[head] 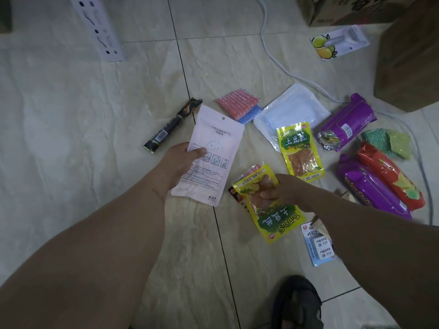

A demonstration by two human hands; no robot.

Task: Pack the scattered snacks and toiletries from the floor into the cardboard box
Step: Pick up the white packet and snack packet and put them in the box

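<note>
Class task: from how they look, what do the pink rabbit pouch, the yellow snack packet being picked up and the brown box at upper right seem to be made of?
Pink rabbit pouch, gripped by the left hand: apparently matte plastic film; smooth, punched hang hole.
Yellow snack packet, pinched by the right hand: glossy plastic film; clear window, glare.
Brown box: probably cardboard; dull, flat brown faces.

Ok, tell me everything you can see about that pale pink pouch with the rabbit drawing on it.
The pale pink flat plastic pouch looks glossy and sealed, with a round hang hole near its top edge. It carries a line-drawn rabbit, a row of four small picture squares and blocks of fine print too small to read. The left hand holds it by its left edge, thumb on the front, printed face up and tilted, above the tiled floor.
</note>
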